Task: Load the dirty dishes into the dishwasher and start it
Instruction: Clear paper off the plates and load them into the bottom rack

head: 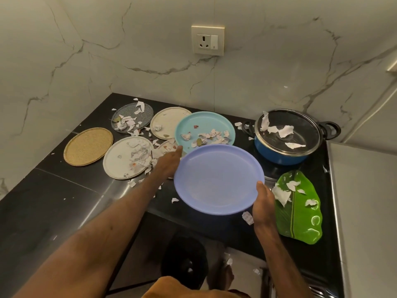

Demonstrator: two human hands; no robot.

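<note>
My right hand (263, 203) grips the near right rim of an empty lilac plate (217, 179), held above the counter's front edge. My left hand (169, 162) holds the near rim of a tilted turquoise plate (204, 123) that carries torn paper scraps and food bits; most of its fingers are hidden behind the lilac plate. On the black counter (64, 201) lie a white plate (120, 160) with scraps, a cream plate (167, 119), a grey speckled plate (129, 117) and a woven tan plate (88, 147). No dishwasher is in view.
A blue pot with a glass lid (285, 136) and scraps on it stands at the right. A green leaf-shaped plate (300, 211) lies near the right front. A black bin (184, 261) sits on the floor below. Marble walls close the corner.
</note>
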